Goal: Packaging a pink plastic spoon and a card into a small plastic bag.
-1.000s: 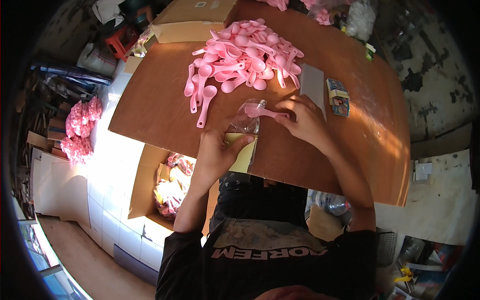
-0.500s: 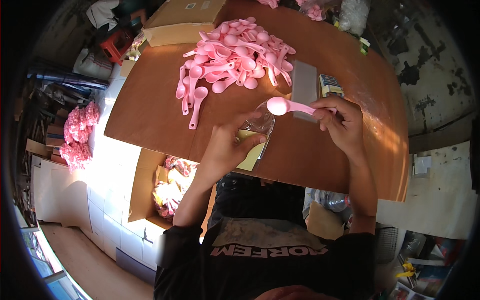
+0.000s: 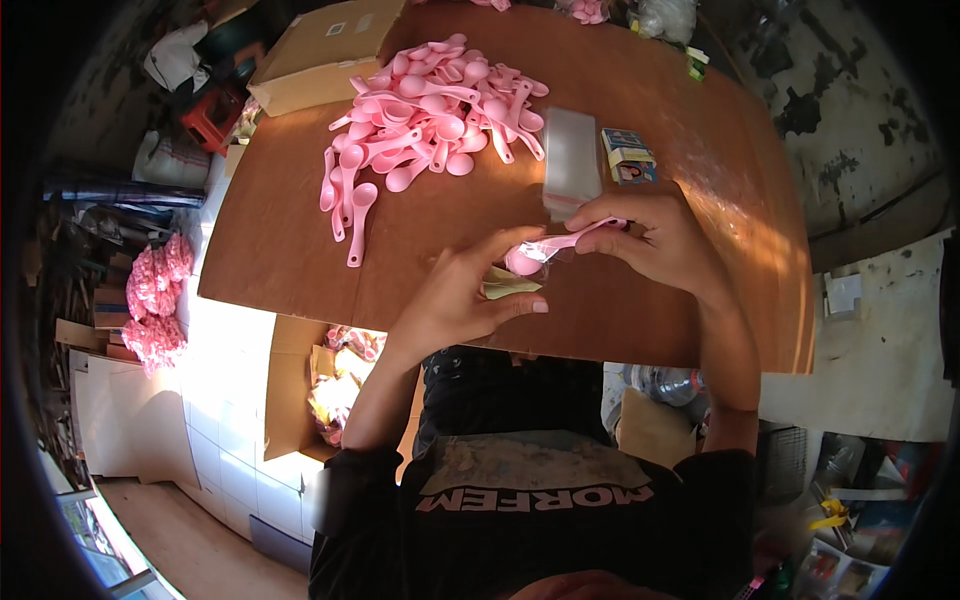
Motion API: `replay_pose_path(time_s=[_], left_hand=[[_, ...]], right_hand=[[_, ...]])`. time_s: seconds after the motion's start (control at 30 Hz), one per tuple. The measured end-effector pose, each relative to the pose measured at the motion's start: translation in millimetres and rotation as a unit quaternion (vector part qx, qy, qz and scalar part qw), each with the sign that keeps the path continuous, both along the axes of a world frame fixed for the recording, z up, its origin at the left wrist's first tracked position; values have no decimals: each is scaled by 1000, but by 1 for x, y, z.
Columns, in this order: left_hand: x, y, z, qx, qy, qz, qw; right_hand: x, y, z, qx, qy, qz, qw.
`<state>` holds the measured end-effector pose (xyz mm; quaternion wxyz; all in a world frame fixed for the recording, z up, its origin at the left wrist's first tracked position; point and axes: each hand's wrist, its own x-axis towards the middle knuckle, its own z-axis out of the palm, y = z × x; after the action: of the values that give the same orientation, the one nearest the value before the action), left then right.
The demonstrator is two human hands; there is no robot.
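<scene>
A pink measuring spoon [image 3: 565, 241] is pinched by its handle in my right hand [image 3: 655, 240], fingers closed. Its round bowl points left and lies at the mouth of a clear plastic bag, with shiny film over it. My left hand [image 3: 470, 295] holds that bag, thumb below and fingers above. A yellow card [image 3: 497, 283] shows between thumb and fingers, partly hidden. Beyond my hands, many more pink spoons [image 3: 440, 110] lie heaped on the brown table [image 3: 270, 230]. A flat stack of clear bags [image 3: 573, 150] lies just past my right hand.
A small blue and yellow box [image 3: 628, 157] sits right of the bag stack. At the far left of the table stands a cardboard box [image 3: 325, 50]. An open carton [image 3: 290, 385] with packed goods is below the near edge. Pink bundles [image 3: 158, 275] rest farther left.
My right hand has brought the spoon down and left, so its bowl now meets the bag. My left hand has spread around the bag's mouth. The view has shifted slightly.
</scene>
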<state>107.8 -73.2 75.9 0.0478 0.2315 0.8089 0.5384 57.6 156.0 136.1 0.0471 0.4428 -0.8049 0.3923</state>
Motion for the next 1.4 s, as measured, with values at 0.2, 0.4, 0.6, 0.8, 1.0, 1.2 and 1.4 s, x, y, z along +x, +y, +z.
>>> replay_pose_path(time_s=[0.2,0.4,0.6,0.8,1.0,1.2,1.4], left_hand=[[-7,6,-17,81,-2,-1,997],[-4,10,-13,137,14,-21,990],[1,12,-12,163,35,-37,985],[4,18,-13,254,2,4,967],[17,19,3,114,10,38,993],[20,26,11,-4,92,16,996],[14,26,13,-130,120,-52,983]], right_hand=[[8,0,6,-81,-85,-129,985],[20,-12,0,-29,10,-92,995],[42,-21,4,-116,-88,-176,974],[43,-23,-5,-47,101,-110,988],[50,-24,-2,-31,141,-148,979],[50,-20,-1,65,229,-148,960],[57,-15,-9,91,208,-215,950]])
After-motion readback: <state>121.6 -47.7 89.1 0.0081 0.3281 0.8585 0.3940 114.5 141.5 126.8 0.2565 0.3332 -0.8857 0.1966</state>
